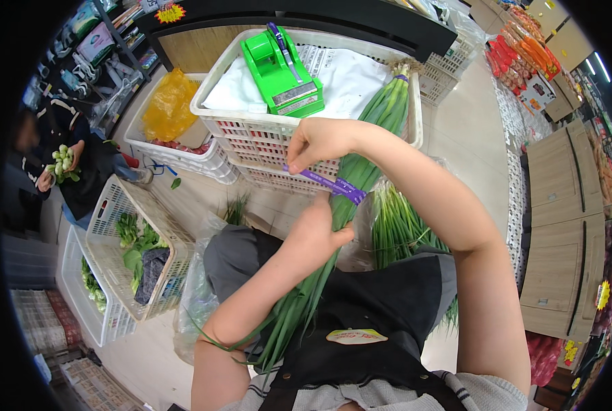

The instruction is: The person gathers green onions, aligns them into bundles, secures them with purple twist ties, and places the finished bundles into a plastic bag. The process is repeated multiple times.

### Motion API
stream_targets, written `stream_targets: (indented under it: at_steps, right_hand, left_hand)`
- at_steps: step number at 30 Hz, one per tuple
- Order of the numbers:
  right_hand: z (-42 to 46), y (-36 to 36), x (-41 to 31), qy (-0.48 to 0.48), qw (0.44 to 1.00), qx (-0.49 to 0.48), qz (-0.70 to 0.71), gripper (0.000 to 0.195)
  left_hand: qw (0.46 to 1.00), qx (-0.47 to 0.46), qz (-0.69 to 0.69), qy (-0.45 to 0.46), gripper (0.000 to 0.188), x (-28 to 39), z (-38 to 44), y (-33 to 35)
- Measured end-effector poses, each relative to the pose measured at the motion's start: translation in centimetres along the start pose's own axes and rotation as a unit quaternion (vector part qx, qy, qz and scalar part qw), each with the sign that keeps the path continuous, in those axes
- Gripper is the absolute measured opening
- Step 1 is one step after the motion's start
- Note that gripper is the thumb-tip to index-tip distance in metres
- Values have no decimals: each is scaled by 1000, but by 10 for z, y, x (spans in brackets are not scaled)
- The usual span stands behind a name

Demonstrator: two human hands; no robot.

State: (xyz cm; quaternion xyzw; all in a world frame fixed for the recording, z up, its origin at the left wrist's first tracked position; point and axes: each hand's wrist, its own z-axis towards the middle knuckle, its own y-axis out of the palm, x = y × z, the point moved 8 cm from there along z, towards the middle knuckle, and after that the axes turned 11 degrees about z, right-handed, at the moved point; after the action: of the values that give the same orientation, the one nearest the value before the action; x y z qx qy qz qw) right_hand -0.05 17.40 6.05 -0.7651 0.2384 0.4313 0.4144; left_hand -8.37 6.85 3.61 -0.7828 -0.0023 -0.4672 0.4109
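Observation:
A long bunch of green onions (370,149) leans from the crate's right corner down across my lap, its roots up on the rim. My left hand (319,223) grips the bunch around its middle. My right hand (319,144) pinches the end of a purple printed tape (348,191), which wraps the bunch just above my left hand and stretches off to the left. Another purple band circles the stalks near the roots. A green tape dispenser (285,77) with a purple roll stands on white sheeting (344,77) on the crate.
The white plastic crate (254,120) stands before me. More green onions (398,221) lie in plastic by my right leg. A crate with an orange bag (170,105) is at left, and tilted crates of leafy greens (141,241) stand lower left. A co-worker (75,159) at far left holds greens.

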Motion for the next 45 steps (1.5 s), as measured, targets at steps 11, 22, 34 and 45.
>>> stream_targets:
  at_steps: [11, 22, 34, 45]
  right_hand:
    - [11, 43, 47, 150, 940, -237, -197, 20]
    - [3, 46, 52, 221, 863, -159, -426, 34]
    - [-60, 9, -82, -126, 952, 276, -39, 17]
    - [-221, 49, 66, -32, 806, 516, 289, 21]
  left_hand:
    - [989, 140, 8, 41, 75, 8, -17, 1]
    - [984, 136, -91, 71, 65, -18, -4, 15]
    - [929, -54, -357, 78, 33, -19, 8, 30]
    - [837, -181, -514, -51, 42, -16, 3, 36]
